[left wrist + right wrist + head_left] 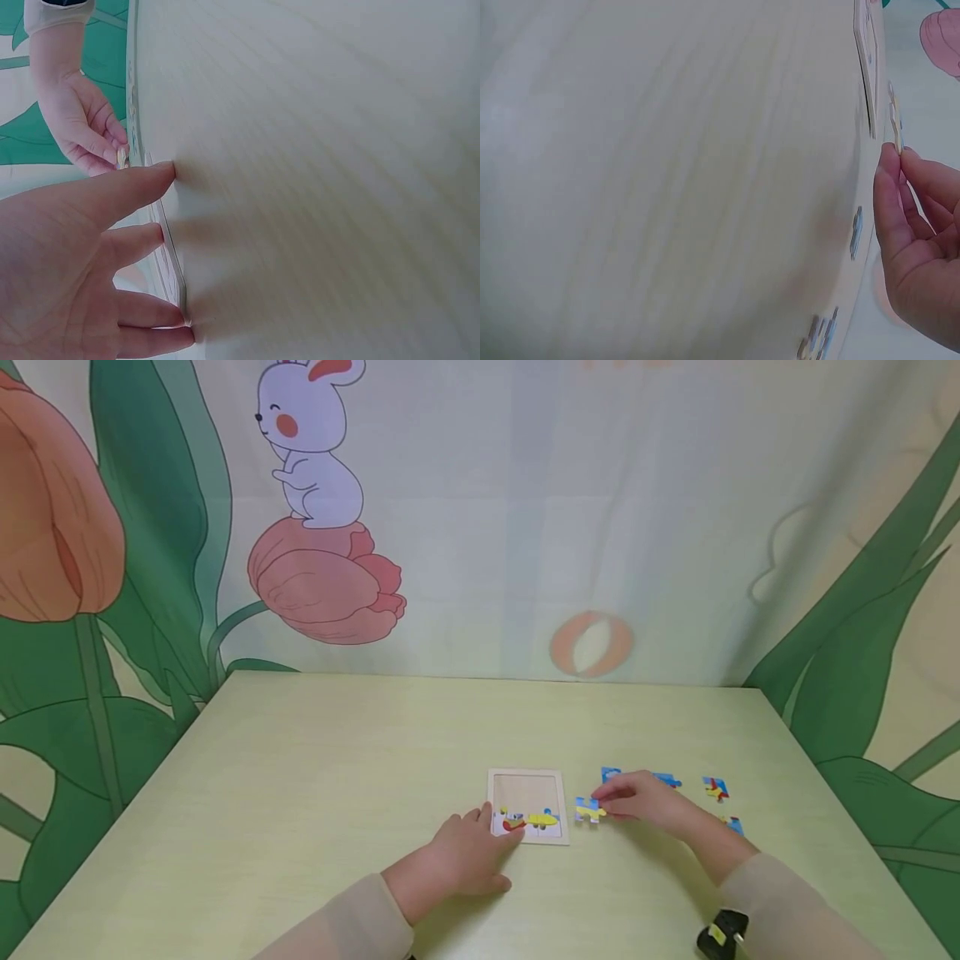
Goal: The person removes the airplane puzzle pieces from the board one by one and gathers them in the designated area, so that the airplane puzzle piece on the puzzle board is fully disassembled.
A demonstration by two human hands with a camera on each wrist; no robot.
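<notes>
Right hand (648,800) pinches a yellow-and-blue puzzle piece (587,811) by its right side, between thumb and fingers, just right of the wooden frame (564,810). Left hand (468,856) has its fingers spread and resting at the frame's near left corner, gripping nothing. With so little of the piece caught, it could swivel or slip from the fingertips if its free edge knocked the frame's raised rim. Uneven pressure from the left hand might skew the frame — or a fingertip might nudge the fitted pieces (542,820) along its near side. Loose pieces (716,789) lie under and beyond the right arm — a low sleeve could sweep them about
</notes>
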